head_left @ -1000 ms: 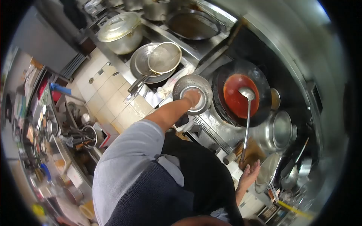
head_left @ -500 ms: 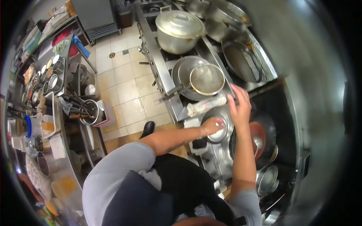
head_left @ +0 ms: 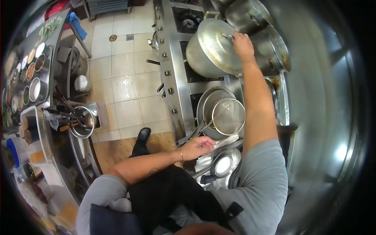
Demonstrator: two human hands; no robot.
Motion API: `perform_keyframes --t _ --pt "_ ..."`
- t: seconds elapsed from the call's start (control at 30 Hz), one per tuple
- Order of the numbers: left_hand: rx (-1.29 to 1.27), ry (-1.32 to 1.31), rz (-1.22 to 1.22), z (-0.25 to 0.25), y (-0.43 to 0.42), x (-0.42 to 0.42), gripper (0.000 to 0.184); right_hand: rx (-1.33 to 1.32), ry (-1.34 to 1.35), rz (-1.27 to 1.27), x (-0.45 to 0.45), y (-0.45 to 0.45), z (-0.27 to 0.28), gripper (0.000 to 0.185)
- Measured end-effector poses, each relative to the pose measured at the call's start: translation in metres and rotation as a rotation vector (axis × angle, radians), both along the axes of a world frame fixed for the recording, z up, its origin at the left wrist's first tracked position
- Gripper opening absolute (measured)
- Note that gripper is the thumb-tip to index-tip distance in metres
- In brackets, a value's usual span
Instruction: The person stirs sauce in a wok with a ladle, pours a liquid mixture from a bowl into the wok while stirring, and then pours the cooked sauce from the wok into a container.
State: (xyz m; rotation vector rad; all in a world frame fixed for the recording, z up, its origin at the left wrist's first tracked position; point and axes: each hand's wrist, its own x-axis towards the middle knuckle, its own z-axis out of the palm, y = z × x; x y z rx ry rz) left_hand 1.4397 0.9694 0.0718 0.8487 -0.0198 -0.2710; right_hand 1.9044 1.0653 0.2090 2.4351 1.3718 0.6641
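Note:
My right hand (head_left: 243, 46) reaches forward and grips the handle of a dull metal pot lid (head_left: 213, 41). The lid looks tilted against the large aluminium pot (head_left: 197, 58) on the stove; I cannot see inside the pot. My left hand (head_left: 199, 148) hovers near the front edge of the stove, its fingers curled in; whatever they may hold is hidden. Close beside it is a small round container (head_left: 224, 166) with something white in it. Just past that hand, a round mesh strainer (head_left: 228, 116) rests over a perforated metal colander (head_left: 213, 102).
Tall metal pots (head_left: 250, 17) stand behind the lidded pot. Control knobs line the steel stove front (head_left: 172, 86), above a tiled floor (head_left: 125, 86). On the left, a counter carries several small containers (head_left: 37, 88) of ingredients, and a metal pot (head_left: 83, 122) holds ladles.
My right hand has gone forward from beside the stove to the lid's handle, and the lid has tilted. My left hand has lifted back from the white-filled container. The view has shifted.

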Motion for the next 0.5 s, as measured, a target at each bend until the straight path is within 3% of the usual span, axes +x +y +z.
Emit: perform_keyframes --t 0.17,0.5 --pt "-0.040 0.029 -0.001 -0.004 0.023 0.010 0.028 -0.172 0.061 0.077 0.033 0.009 -0.002 0.010" --pt "0.168 -0.042 0.012 -0.013 0.024 0.024 0.025 -0.071 0.242 0.078 0.074 0.005 0.045 0.024"
